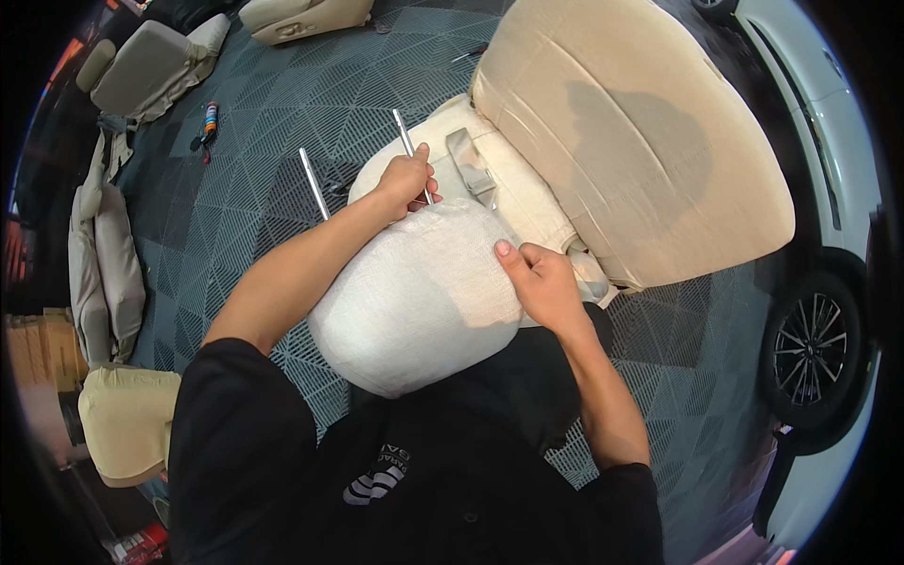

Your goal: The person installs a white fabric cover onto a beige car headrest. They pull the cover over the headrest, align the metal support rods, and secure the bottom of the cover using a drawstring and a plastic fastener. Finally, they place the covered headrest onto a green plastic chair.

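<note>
"Where is the headrest (405, 292)?"

"Middle of the frame, a rounded pale piece lying over the person's black trousers (527, 377), with two bare metal posts pointing toward the top. The left post (314, 184) stands free."

"And the hands?"

"The left hand (407, 179) is curled around the right post (399, 127), close to where it enters the headrest. The right hand (544, 282) is at the headrest's right side, thumb laid on the fabric, fingers bent. Their tips are hidden, so I can't tell whether they pinch anything."

"What's beside it?"

"Toward the upper right, a beige seat back (640, 151) with a dark patch across it, joined to a cream seat cushion (527, 202). A grey strap (468, 165) lies on that cushion, just beyond the left hand."

"Further out?"

"An orange-and-blue bottle (211, 118) on the patterned floor (254, 104) at upper left, near a grey seat (151, 71). Along the right edge, a pale car (815, 85) with a spoked wheel (810, 348)."
</note>
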### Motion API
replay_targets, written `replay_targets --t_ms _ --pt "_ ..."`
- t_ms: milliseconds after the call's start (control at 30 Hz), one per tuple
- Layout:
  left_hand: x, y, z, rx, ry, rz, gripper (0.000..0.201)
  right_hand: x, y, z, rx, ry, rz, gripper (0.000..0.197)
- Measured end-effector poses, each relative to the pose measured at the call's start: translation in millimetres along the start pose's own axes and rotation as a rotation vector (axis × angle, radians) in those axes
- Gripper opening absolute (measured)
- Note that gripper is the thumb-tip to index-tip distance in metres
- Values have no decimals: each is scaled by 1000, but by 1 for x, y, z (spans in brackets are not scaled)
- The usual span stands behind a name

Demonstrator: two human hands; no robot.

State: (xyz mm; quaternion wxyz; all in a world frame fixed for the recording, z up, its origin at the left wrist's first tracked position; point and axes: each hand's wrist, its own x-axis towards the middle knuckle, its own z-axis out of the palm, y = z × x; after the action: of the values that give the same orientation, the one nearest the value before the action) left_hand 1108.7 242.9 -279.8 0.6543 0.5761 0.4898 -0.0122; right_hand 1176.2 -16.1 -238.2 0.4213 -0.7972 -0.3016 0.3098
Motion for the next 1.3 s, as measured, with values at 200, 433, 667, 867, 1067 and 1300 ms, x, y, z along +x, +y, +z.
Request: replay_targets --t_ms 200,433,667,867,1067,1300 --pt "12 1 13 129 12 57 47 -11 29 18 300 79 -145 54" --pt "10 0 10 159 -80 33 47 -46 28 12 343 48 -160 51" --pt "16 -1 7 101 -136 5 47 -57 29 16 382 45 -205 48" --pt "24 -8 4 89 -190 -18 48 -67 24 18 317 67 -278 46" --pt "21 -6 -4 75 -220 -19 44 -62 33 11 215 58 -238 45" --pt "-20 9 -27 -14 -202 26 40 -57 34 17 291 417 13 41"
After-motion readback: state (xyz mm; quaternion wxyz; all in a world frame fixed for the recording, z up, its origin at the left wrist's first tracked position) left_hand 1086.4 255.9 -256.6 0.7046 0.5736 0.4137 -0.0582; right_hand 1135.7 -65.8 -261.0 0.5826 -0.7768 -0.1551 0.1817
